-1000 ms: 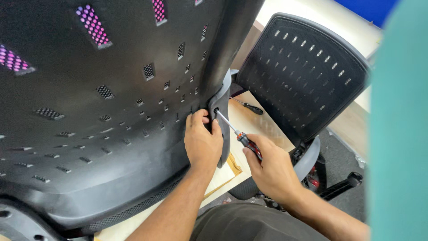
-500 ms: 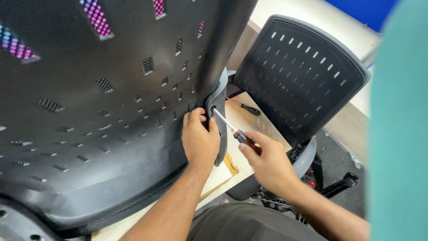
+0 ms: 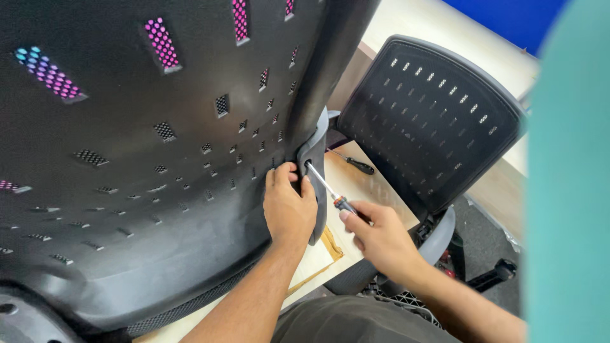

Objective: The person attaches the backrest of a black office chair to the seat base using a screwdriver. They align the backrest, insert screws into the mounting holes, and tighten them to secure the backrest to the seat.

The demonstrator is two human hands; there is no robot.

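A large black chair back (image 3: 159, 190), pierced with small slots, fills the left of the scene, tilted. A grey bracket (image 3: 318, 184) runs down its right edge. A screwdriver (image 3: 327, 189) with a thin metal shaft slants, its tip at the bracket.

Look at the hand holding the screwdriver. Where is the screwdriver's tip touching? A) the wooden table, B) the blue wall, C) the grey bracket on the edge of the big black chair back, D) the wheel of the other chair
C: the right hand holds the screwdriver, and its tip meets the grey bracket beside the left hand.
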